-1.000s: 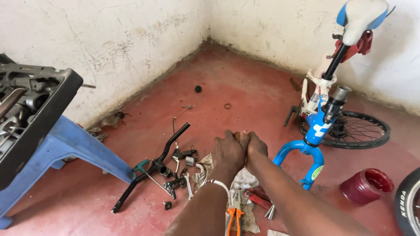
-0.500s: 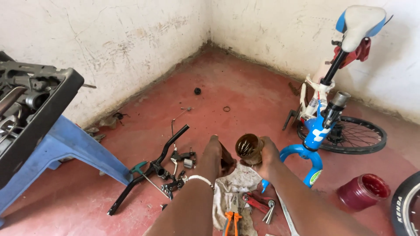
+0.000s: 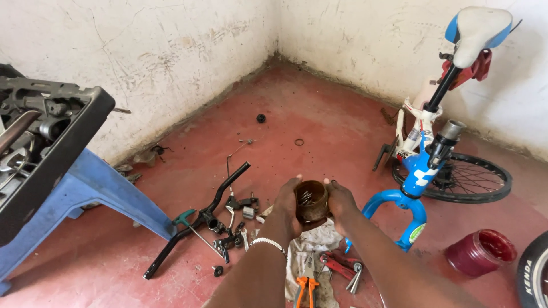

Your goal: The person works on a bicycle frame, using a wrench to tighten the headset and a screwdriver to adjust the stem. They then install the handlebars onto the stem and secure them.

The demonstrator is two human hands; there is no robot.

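I held a small brown jar between both hands, above the red floor. The left hand wrapped its left wall; the right hand closed on the opposite side. Inside lay what appeared to be small metal parts, though the view was too dim to be sure. Directly below were a dirty rag, orange-handled pliers and a red-handled tool. A black handlebar lay to the left, a blue bicycle frame to the right. For a sound grip, I judged the jar should be kept upright and level, with both palms pressing evenly.
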